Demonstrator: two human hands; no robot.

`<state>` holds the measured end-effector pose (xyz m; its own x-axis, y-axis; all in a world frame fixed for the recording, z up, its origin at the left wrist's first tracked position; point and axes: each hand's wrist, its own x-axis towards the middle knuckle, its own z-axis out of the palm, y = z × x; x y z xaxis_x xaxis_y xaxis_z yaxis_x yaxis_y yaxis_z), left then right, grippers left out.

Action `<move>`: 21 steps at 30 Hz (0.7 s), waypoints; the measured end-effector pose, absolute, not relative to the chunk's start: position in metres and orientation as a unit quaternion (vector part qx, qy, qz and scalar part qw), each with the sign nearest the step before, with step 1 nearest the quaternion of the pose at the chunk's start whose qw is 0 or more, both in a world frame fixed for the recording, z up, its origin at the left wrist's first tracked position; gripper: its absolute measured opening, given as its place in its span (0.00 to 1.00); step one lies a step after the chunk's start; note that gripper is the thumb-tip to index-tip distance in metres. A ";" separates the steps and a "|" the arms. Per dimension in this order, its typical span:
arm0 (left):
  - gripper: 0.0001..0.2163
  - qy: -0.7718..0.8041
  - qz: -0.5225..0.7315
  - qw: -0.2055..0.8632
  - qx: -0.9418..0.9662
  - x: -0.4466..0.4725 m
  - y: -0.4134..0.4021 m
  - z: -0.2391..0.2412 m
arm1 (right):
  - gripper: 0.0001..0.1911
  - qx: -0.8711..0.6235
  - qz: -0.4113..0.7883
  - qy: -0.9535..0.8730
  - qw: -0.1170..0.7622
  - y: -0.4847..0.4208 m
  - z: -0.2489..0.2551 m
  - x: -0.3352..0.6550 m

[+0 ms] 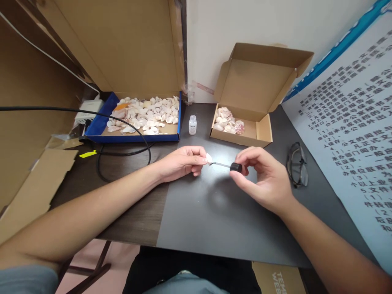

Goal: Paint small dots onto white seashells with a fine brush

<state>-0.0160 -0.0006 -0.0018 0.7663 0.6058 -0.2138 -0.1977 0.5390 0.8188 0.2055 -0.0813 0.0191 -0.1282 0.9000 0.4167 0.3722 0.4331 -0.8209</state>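
Between the thumb and fingers of my left hand point(186, 160) is a small white seashell point(208, 158). My right hand point(265, 175) pinches the black cap of a thin brush applicator point(223, 165), whose dark tip points left and reaches the shell; whether it touches cannot be made out. Behind my hands a small uncapped glass bottle point(192, 125) with a pale label stands upright. To its left, a blue-sided box point(139, 138) holds many pale shells point(147, 112). An open cardboard box point(257, 130) at the right has several larger shells point(226, 120) at its left end.
Glasses point(297, 165) lie on the dark mat point(196, 228) near my right hand. A black cable point(124, 153) with a yellow tag point(87, 154) loops over the table at left. A white power adapter point(88, 111) sits behind it. A printed poster point(352, 134) borders the right side.
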 end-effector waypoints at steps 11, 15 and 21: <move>0.06 0.238 0.246 0.846 0.410 -0.018 0.001 -0.004 | 0.12 -0.457 0.261 -0.698 0.485 -0.084 0.017 0.204; 0.06 0.232 0.244 0.847 0.411 -0.018 0.001 -0.003 | 0.13 -0.420 0.272 -0.687 0.527 -0.085 0.017 0.202; 0.07 0.234 0.252 0.845 0.409 -0.018 0.000 -0.001 | 0.12 -0.442 0.258 -0.697 0.502 -0.084 0.016 0.202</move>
